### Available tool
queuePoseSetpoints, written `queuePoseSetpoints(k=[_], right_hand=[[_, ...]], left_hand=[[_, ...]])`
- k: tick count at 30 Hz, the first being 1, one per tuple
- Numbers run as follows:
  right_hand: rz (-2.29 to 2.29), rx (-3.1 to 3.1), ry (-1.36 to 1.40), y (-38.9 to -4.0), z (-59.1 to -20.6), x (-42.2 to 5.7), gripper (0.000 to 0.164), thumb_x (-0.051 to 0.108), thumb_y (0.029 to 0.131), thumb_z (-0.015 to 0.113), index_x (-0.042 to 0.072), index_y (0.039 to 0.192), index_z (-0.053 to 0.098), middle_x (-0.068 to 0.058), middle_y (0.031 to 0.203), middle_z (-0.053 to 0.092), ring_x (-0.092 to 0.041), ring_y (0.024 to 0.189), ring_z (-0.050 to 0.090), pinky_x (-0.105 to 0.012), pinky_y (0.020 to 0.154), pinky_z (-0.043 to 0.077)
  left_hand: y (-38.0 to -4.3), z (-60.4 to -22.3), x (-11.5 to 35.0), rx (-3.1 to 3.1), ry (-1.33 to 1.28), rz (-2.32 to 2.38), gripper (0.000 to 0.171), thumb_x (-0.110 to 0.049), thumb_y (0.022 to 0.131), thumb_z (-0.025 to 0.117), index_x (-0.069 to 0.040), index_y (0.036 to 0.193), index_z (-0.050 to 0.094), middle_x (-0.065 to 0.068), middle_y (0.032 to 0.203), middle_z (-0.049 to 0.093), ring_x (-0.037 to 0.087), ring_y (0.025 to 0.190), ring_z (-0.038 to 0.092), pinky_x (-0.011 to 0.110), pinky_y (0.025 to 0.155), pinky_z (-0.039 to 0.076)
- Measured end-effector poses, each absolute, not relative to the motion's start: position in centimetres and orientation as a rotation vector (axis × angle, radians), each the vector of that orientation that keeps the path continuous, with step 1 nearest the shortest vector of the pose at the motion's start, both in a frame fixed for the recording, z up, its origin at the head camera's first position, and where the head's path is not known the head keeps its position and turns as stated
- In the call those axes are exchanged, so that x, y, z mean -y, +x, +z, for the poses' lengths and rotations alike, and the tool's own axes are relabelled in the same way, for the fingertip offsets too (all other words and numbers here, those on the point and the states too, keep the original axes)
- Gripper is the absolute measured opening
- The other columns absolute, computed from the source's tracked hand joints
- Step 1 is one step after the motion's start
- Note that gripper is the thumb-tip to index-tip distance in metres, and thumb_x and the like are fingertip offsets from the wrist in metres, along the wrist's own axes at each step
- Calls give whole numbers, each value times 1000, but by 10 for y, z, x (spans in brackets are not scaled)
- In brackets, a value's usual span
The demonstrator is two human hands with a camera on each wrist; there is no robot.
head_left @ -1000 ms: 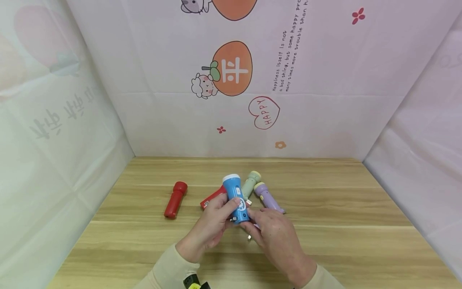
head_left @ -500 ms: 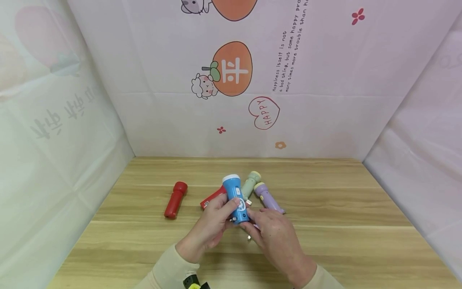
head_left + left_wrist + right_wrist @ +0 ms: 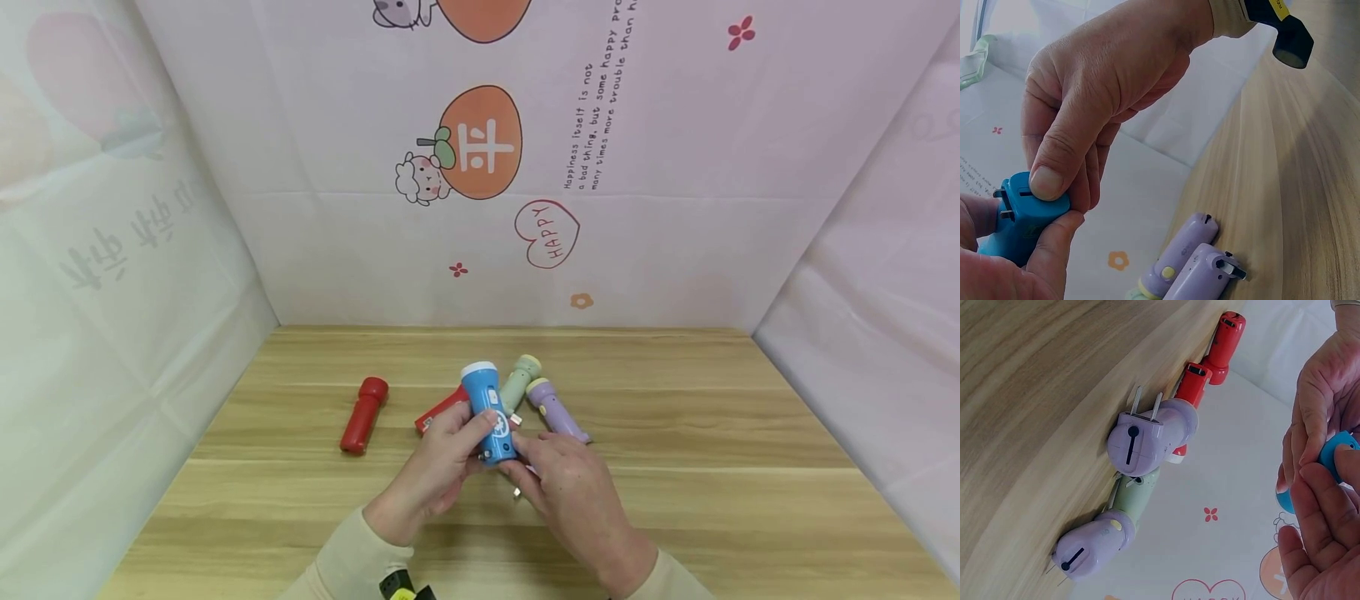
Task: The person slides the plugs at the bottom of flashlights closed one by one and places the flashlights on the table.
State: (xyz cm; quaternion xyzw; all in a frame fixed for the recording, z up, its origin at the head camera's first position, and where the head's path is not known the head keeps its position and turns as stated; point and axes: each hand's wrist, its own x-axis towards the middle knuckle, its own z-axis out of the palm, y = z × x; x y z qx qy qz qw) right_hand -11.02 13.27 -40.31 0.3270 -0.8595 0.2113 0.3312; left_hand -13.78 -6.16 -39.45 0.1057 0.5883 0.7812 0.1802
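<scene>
My left hand grips a blue flashlight above the table, thumb along its body and white-rimmed head pointing away. The right hand pinches the base end between thumb and fingers. Metal plug prongs stick out at that end, and the right thumb presses on the base beside a dark slot. Below the hands lies a lavender flashlight with its prongs up, mostly covered by the right hand in the head view.
A second lavender flashlight and a pale green one lie just beyond the hands. One red flashlight rests to the left; another red one is partly behind the left hand. White printed cloth surrounds the wooden table.
Both hands and the blue flashlight stay nearly in place. In the head view the prongs at its base stick out slightly less than before.
</scene>
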Motion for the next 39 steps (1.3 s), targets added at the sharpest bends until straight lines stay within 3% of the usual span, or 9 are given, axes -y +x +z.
queuePoseSetpoints(k=[2, 4, 13, 18, 22, 24, 28, 35, 39], right_hand=[[552, 2251, 853, -110, -403, -133, 56, 51, 105, 46, 6, 112, 78, 4, 88, 78, -5, 78, 69, -26, 71, 61], [556, 2250, 856, -110, -403, -133, 59, 52, 105, 42, 5, 112, 78, 4, 87, 78, -6, 78, 69, -27, 71, 61], [542, 2272, 848, -109, -403, -133, 55, 51, 104, 47, 6, 113, 78, 5, 87, 78, -5, 77, 67, -26, 72, 61], [525, 2299, 838, -109, -403, -132, 41, 43, 97, 69, 7, 114, 78, 6, 88, 78, -3, 75, 64, -24, 72, 61], [532, 2307, 838, -108, -402, -131, 39, 28, 84, 88, 6, 114, 78, 5, 89, 78, -3, 74, 63, -24, 72, 61], [538, 2305, 840, -108, -403, -131, 37, 32, 88, 83, 6, 115, 78, 5, 90, 79, -3, 75, 64, -24, 73, 61], [538, 2302, 847, -109, -403, -132, 46, 45, 100, 59, 6, 115, 78, 4, 90, 79, -3, 75, 64, -24, 72, 61], [523, 2319, 850, -109, -404, -132, 38, 37, 93, 75, 6, 116, 77, 5, 92, 79, -3, 76, 64, -24, 74, 61], [525, 2292, 863, -110, -405, -132, 48, 46, 103, 54, 6, 115, 77, 4, 92, 79, -5, 78, 67, -26, 74, 62]], left_hand=[[-138, -395, 62, -1659, 297, 2209, 51, -27, 111, 52, 6, 148, 40, 27, 137, 57, 21, 112, 68, 38, 100, 58], [-138, -395, 62, -1656, 295, 2212, 51, -27, 111, 51, 6, 148, 40, 30, 138, 55, 21, 113, 68, 38, 100, 58], [-138, -394, 62, -1663, 300, 2207, 51, -28, 111, 52, 5, 149, 40, 27, 137, 56, 22, 114, 68, 40, 101, 57], [-138, -395, 63, -1665, 302, 2202, 53, -29, 110, 53, 4, 149, 40, 26, 136, 58, 22, 113, 68, 40, 101, 57], [-139, -396, 64, -1661, 304, 2200, 52, -29, 111, 53, 4, 149, 40, 29, 138, 56, 22, 112, 69, 39, 100, 57], [-139, -397, 64, -1660, 305, 2200, 52, -29, 111, 53, 4, 149, 41, 29, 138, 57, 22, 112, 69, 39, 100, 57], [-140, -397, 64, -1659, 306, 2202, 51, -29, 111, 52, 4, 148, 41, 27, 136, 58, 22, 112, 69, 39, 100, 58], [-140, -397, 65, -1657, 306, 2202, 49, -28, 111, 51, 5, 147, 42, 16, 128, 64, 21, 112, 69, 39, 99, 58], [-140, -397, 65, -1650, 309, 2202, 49, -27, 112, 50, 4, 148, 42, 19, 130, 63, 21, 112, 69, 38, 99, 58]])
